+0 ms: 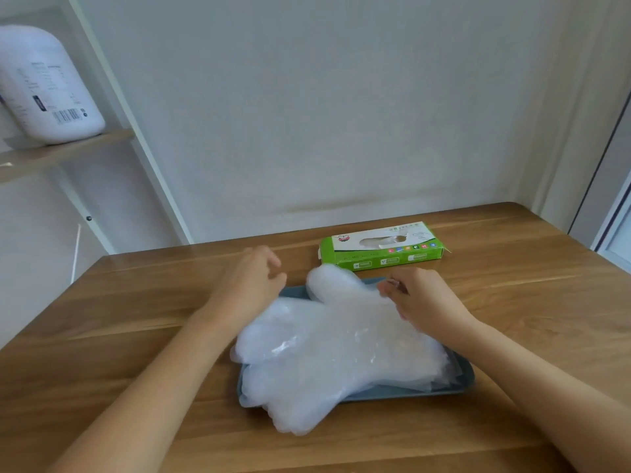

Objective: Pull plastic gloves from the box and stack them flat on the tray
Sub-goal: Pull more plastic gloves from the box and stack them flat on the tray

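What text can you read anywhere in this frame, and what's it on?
No text is legible in this frame.
Green glove box: a logo and coloured icons on top, white labels on the side, all blurred.
White jug on the shelf: lines of print and a barcode, too small to read.
Gloves and tray: no print visible.

Head view — forward, downward, near table [136, 336]
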`<state>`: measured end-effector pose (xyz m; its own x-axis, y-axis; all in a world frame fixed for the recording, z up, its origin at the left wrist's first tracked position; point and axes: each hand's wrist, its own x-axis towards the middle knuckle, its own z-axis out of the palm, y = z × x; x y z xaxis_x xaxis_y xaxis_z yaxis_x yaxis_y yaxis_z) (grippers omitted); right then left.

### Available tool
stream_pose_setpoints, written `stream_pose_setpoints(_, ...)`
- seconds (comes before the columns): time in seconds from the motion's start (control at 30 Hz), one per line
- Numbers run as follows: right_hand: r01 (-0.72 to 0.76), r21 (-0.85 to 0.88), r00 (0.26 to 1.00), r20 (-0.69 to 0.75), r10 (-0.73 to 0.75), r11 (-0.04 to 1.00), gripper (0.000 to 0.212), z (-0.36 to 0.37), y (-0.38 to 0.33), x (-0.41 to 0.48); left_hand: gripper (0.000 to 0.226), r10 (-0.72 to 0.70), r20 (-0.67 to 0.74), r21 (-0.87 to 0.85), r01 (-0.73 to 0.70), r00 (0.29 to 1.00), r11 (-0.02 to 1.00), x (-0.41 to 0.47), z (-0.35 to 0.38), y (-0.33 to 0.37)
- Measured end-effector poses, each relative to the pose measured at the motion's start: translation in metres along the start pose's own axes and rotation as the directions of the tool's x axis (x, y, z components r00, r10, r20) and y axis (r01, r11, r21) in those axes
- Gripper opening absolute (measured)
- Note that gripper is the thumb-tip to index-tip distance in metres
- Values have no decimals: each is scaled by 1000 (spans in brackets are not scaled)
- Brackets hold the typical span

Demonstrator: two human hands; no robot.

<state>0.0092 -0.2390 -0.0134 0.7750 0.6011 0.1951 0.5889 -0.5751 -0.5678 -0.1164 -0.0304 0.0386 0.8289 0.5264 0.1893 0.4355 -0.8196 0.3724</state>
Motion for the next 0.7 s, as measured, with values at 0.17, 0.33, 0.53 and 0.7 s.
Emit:
stream_pose_setpoints(0.17, -31, 44, 999, 15, 30, 999, 23, 4, 2, -1, 17, 352, -15, -107, -351, 936, 930, -41, 35, 42)
stream_pose_setpoints(0.33, 6, -65, 997, -77, -11, 998, 14, 2, 6, -3, 59, 368, 330, -8, -387, 869, 922, -49, 70, 36)
stream_pose_setpoints(0.53, 490, -113, 871, 103, -481, 864, 38, -8, -9, -14, 67, 289, 452, 105, -372, 844, 922, -49, 84, 28)
stream_pose_setpoints(0.7, 369, -89, 787, 559, -260, 925, 62, 0, 0, -21, 74, 247, 493, 133, -353, 834, 926, -47, 87, 26)
